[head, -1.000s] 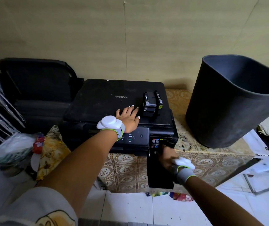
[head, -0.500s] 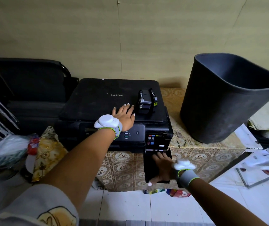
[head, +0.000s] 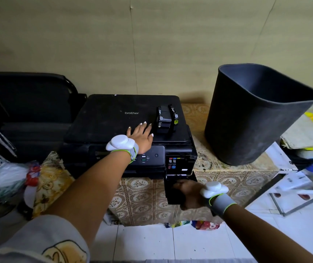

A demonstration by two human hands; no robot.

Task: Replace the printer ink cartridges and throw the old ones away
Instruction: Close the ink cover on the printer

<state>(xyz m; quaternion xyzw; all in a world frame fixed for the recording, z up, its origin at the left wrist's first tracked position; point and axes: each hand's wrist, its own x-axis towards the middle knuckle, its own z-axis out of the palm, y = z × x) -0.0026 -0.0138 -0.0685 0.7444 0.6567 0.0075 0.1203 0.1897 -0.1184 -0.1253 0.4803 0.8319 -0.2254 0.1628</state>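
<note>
Head view: black printer [head: 114,118] on a patterned cloth [head: 142,198], two dark ink cartridges [head: 166,118] standing upright on its lid, its front cartridge door [head: 172,194] hanging open with coloured slots above. The door's lower edge sits in shadow, hard to read. Left hand [head: 141,136] lies flat, fingers spread, on the lid just beside the cartridges. Right hand [head: 189,193] presses against the open door; its grip I cannot tell. Dark bin [head: 250,118] stands right.

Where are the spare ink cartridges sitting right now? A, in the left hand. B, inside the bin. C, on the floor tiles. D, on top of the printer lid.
D: the cartridges stand on the printer lid, just right of the flat left hand.
</note>
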